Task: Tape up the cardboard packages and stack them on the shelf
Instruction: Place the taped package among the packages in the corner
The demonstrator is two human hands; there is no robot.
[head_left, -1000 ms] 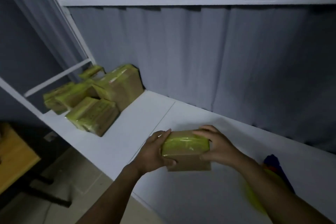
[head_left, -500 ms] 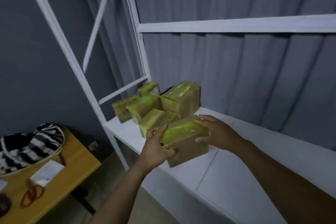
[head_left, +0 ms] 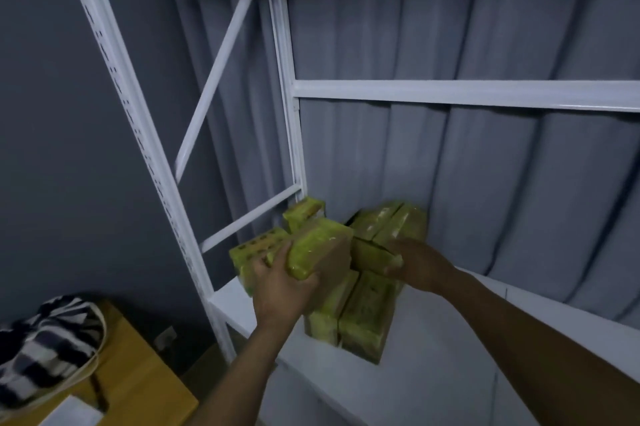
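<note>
Head view:

- Task item: one taped cardboard package [head_left: 323, 249], brown with yellow-green tape. It is held in the air and tilted over the left front part of the pile [head_left: 363, 315] of similar packages. The pile sits in the left rear corner of the shelf [head_left: 433, 366].
- Left grip [head_left: 278, 287]: closed round the near lower end of the package. The thumb lies along the taped side and the fingers are curled under the near end. Most of the package projects up and away beyond the grip, so the load hangs out past the hold.
- Right grip [head_left: 417, 264]: off the held package and placed against a package in the middle of the pile. The fingers are blurred, so it cannot be told whether they pinch that package or only press on it.
- Risk 1: a one-handed hold on glossy tape, with the weight out ahead of the grip. The package may rotate or slip and land on its corner.
- Risk 2: the pile is uneven, with packages lying at differing angles. A tilted release is likely to let the package slide off toward the open left end of the shelf, beside the upright post [head_left: 121, 96].
- Risk 3: a package that falls off that end would drop toward the table [head_left: 138, 377] and the striped bag [head_left: 45, 335] below.
- Risk 4: pressure from the right grip may shift the pile's middle layer.
</note>
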